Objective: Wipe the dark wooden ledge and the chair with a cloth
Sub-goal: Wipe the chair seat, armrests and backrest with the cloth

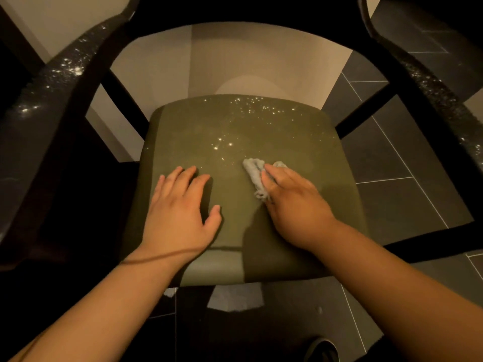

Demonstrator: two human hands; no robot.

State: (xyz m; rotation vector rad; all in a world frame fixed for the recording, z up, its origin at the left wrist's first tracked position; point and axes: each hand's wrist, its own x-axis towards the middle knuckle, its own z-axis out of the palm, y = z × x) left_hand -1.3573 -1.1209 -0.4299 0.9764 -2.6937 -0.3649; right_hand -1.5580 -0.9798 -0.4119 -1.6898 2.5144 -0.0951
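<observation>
A chair with a dark curved frame (86, 82) and an olive-green padded seat (227, 126) fills the view from above. The seat glints with small bright specks near its back. My right hand (292, 205) presses a crumpled pale grey cloth (254, 173) onto the seat's right half, with the cloth sticking out to the left of the fingers. My left hand (180, 210) lies flat on the seat's left half, fingers spread, holding nothing. No dark wooden ledge shows that I can identify.
Dark grey floor tiles (386, 158) with pale grout lines lie to the right and below the chair. A beige wall (235, 61) stands behind the chair back. The chair's armrests (433, 95) curve round both sides. A dark shoe tip (320, 348) shows at the bottom.
</observation>
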